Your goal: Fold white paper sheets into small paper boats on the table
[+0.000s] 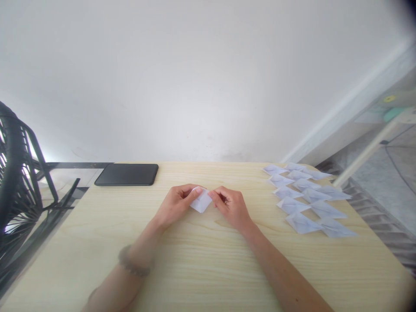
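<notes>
A small piece of folded white paper (201, 202) is held between my two hands over the middle of the table. My left hand (177, 202) grips its left side, the thumb lying flat across the paper's face and the fingers behind it. At the paper's right corner, my right hand (231, 205) pinches the edge between thumb and fingertips. The underside of the paper is hidden from me.
Several folded white paper pieces (302, 222) lie in rows on the right of the wood-grain table (201, 268). A black phone (126, 174) rests at the back left. A black woven chair (19, 173) stands left; a white wall (201, 78) rises behind.
</notes>
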The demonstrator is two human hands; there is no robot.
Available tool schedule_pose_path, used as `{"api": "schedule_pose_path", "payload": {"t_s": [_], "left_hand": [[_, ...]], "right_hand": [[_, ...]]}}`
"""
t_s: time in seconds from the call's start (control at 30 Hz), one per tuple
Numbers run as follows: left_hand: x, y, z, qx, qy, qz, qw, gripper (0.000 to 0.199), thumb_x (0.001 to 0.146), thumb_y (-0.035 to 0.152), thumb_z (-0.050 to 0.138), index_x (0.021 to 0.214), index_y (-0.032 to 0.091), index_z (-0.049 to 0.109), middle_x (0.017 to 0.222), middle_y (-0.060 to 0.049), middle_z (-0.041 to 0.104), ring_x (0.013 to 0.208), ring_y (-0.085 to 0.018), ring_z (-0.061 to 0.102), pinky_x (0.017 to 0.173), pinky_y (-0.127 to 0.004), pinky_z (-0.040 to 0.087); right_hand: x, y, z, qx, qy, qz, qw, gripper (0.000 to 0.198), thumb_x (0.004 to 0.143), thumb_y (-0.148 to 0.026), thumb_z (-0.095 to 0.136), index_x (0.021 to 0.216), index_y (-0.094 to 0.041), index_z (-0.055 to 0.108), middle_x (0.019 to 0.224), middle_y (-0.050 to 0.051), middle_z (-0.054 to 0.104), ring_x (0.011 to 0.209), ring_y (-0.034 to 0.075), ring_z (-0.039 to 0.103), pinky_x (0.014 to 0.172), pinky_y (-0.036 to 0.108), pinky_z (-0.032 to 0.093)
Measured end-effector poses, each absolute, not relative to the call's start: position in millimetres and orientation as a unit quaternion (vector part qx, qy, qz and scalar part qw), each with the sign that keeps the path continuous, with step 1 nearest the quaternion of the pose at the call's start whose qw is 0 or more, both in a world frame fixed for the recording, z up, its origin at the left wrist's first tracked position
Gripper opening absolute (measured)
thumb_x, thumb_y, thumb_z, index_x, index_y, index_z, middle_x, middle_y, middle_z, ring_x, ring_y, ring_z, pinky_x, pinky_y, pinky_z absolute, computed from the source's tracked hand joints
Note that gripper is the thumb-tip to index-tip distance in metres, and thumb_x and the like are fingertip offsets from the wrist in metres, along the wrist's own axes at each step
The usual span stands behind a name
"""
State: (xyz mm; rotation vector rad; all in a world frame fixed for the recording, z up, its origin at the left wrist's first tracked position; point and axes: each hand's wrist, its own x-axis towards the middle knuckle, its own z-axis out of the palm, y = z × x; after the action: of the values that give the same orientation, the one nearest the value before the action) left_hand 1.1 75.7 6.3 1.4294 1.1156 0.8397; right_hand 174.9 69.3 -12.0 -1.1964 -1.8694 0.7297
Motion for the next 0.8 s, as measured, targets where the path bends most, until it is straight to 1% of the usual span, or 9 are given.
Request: {"api": "schedule_pose_path", "payload": {"t_s": [0.13, 0.23, 0.3, 0.37, 0.43, 0.5, 0.6, 0.8], "left_hand": [[2.2, 75.1, 4.1, 0.604, 0.494, 0.350, 0.518, 0.033, 0.079, 0.040, 0.048, 0.072, 0.011, 0.064, 0.063, 0.001, 0.058, 0.059, -0.011, 0.047, 0.052, -0.019, 0.033], [3.4, 75.2, 2.8, 0.596, 0.509, 0.349, 0.514, 0.034, 0.078, 0.041, 0.050, 0.069, 0.011, 0.064, 0.060, 0.001, 0.057, 0.055, -0.010, 0.046, 0.050, -0.019, 0.032], [3.4, 75.8, 2.4, 0.591, 0.513, 0.348, 0.517, 0.034, 0.077, 0.041, 0.051, 0.071, 0.010, 0.065, 0.061, 0.000, 0.058, 0.056, -0.010, 0.047, 0.050, -0.019, 0.033], [2.2, 76.7, 2.6, 0.577, 0.503, 0.358, 0.535, 0.033, 0.077, 0.041, 0.051, 0.080, 0.011, 0.066, 0.067, -0.001, 0.061, 0.061, -0.011, 0.050, 0.054, -0.018, 0.036], [-0.2, 77.5, 2.9, 0.558, 0.472, 0.371, 0.573, 0.033, 0.078, 0.039, 0.051, 0.094, 0.013, 0.063, 0.077, -0.002, 0.064, 0.070, -0.014, 0.054, 0.062, -0.020, 0.041], [-2.9, 77.9, 2.8, 0.552, 0.433, 0.364, 0.612, 0.034, 0.079, 0.037, 0.051, 0.102, 0.014, 0.061, 0.083, -0.003, 0.064, 0.078, -0.016, 0.056, 0.070, -0.023, 0.044], [-5.7, 78.2, 1.2, 0.560, 0.406, 0.341, 0.637, 0.031, 0.079, 0.035, 0.052, 0.096, 0.012, 0.064, 0.081, -0.003, 0.065, 0.081, -0.018, 0.056, 0.074, -0.026, 0.045], [-5.1, 79.8, -2.1, 0.554, 0.417, 0.342, 0.634, 0.032, 0.078, 0.036, 0.052, 0.090, 0.010, 0.066, 0.077, -0.004, 0.064, 0.077, -0.018, 0.057, 0.069, -0.027, 0.048]], "right_hand": [[173.5, 68.5, -12.3, -0.465, -0.757, 0.263, 0.376, 0.033, 0.084, -0.034, 0.042, 0.058, -0.016, 0.050, 0.051, -0.003, 0.050, 0.046, 0.006, 0.040, 0.048, 0.018, 0.030], [173.0, 68.0, -12.0, -0.470, -0.755, 0.273, 0.368, 0.033, 0.084, -0.034, 0.042, 0.058, -0.016, 0.049, 0.049, -0.004, 0.048, 0.044, 0.006, 0.039, 0.047, 0.018, 0.029], [173.2, 68.0, -11.6, -0.476, -0.744, 0.290, 0.368, 0.032, 0.084, -0.034, 0.042, 0.058, -0.016, 0.049, 0.049, -0.003, 0.049, 0.044, 0.006, 0.040, 0.046, 0.018, 0.030], [173.8, 68.3, -11.2, -0.482, -0.730, 0.304, 0.377, 0.032, 0.084, -0.034, 0.042, 0.058, -0.016, 0.048, 0.049, -0.003, 0.050, 0.044, 0.006, 0.041, 0.046, 0.017, 0.030], [174.7, 68.8, -11.0, -0.490, -0.715, 0.309, 0.391, 0.032, 0.084, -0.034, 0.042, 0.058, -0.016, 0.047, 0.048, -0.003, 0.049, 0.044, 0.006, 0.041, 0.046, 0.017, 0.030], [175.3, 69.2, -11.2, -0.498, -0.702, 0.310, 0.404, 0.032, 0.084, -0.034, 0.042, 0.058, -0.017, 0.047, 0.048, -0.004, 0.048, 0.043, 0.006, 0.040, 0.045, 0.017, 0.030], [175.2, 69.1, -11.4, -0.501, -0.698, 0.308, 0.409, 0.031, 0.084, -0.034, 0.042, 0.059, -0.017, 0.047, 0.049, -0.004, 0.047, 0.043, 0.006, 0.039, 0.044, 0.017, 0.030], [174.0, 69.2, -11.2, -0.509, -0.699, 0.297, 0.405, 0.031, 0.084, -0.034, 0.042, 0.059, -0.017, 0.046, 0.048, -0.004, 0.046, 0.043, 0.006, 0.039, 0.045, 0.018, 0.030]]}}
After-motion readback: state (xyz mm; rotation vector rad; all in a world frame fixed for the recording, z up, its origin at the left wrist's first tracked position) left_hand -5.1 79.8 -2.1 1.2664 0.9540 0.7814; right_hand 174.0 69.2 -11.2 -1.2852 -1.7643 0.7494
